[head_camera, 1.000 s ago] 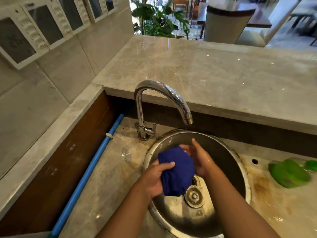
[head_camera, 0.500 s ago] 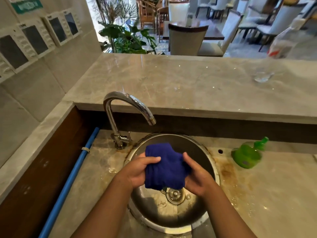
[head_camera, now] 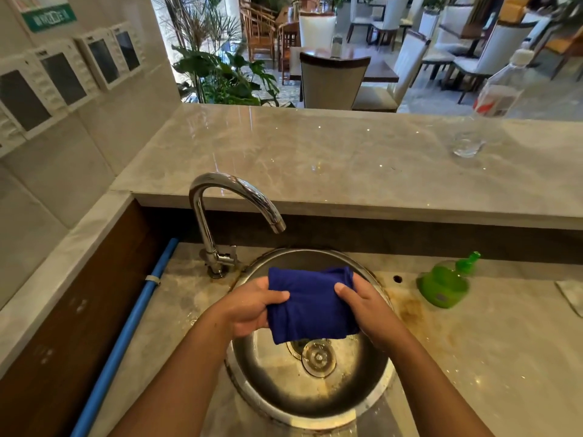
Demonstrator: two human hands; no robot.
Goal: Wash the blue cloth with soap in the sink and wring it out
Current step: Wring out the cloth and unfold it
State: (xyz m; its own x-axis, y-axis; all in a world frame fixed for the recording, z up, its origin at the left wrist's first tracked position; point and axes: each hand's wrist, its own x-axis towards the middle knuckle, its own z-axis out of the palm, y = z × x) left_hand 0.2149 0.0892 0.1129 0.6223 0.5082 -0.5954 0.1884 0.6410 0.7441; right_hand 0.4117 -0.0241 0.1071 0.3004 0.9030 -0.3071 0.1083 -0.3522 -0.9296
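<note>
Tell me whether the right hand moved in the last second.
Yes: against the drain, the right hand shifted right, toward the sink rim, gripping the blue cloth.

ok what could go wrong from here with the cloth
The left hand and right hand both grip the blue cloth, so reaching the green soap bottle frees one side; the cloth could drop into the stained sink. The left hand is near its rim, so wringing may drip onto the counter.
</note>
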